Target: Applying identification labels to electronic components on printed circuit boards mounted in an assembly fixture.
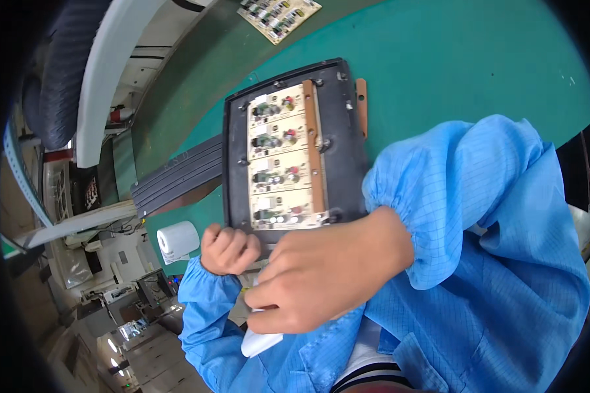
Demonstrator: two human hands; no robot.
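A black tray-like fixture (pixel 340 173) carries a pale circuit board panel (pixel 278 156) in several sections, with small components on each. Along the panel's right side lies a brown strip (pixel 313 147) with holes. My left hand (pixel 228 250) is closed in a fist at the fixture's near left corner; whatever it may hold is hidden. My right hand (pixel 324 268) reaches across in front of the fixture, its fingers curled toward the left hand. From under those fingers sticks out a flat white piece (pixel 261 342), whose kind I cannot make out.
A white roll (pixel 178 240) stands left of my left hand. Dark ridged rails (pixel 180 175) lie left of the fixture. Another brown strip (pixel 361 108) rests to its right on the green mat (pixel 452 59). A second board panel (pixel 278 18) lies at the far edge.
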